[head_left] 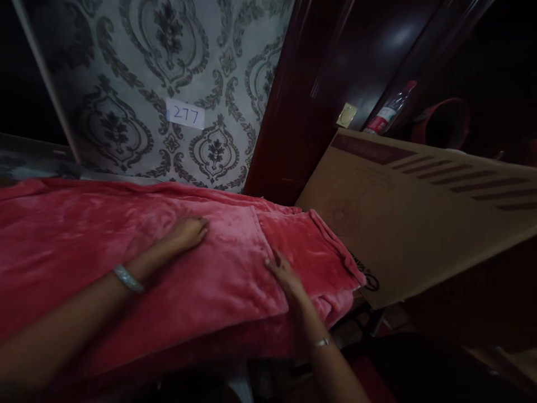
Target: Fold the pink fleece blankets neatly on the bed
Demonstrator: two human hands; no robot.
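A pink-red plush blanket (201, 280) lies spread in folded layers across a surface whose top it hides. On its upper layer rests my left hand (191, 232), fingers curled in and partly hidden, with no fabric visibly bunched in them; a pale band circles that wrist. My right hand (286, 275) touches the blanket beside the hemmed edge of the top layer, thumb and fingers stretched out and slightly apart. To the right of that hem, a deeper red folded part (308, 249) of the blanket shows. A thin bracelet is on my right wrist.
A large cardboard box (403, 218) leans at the right end of the blanket. Behind it stand a plastic bottle with a red label (381, 119) and a dark red cabinet (302, 101). Patterned wallpaper (172, 56) carries a paper marked 277 (185, 113).
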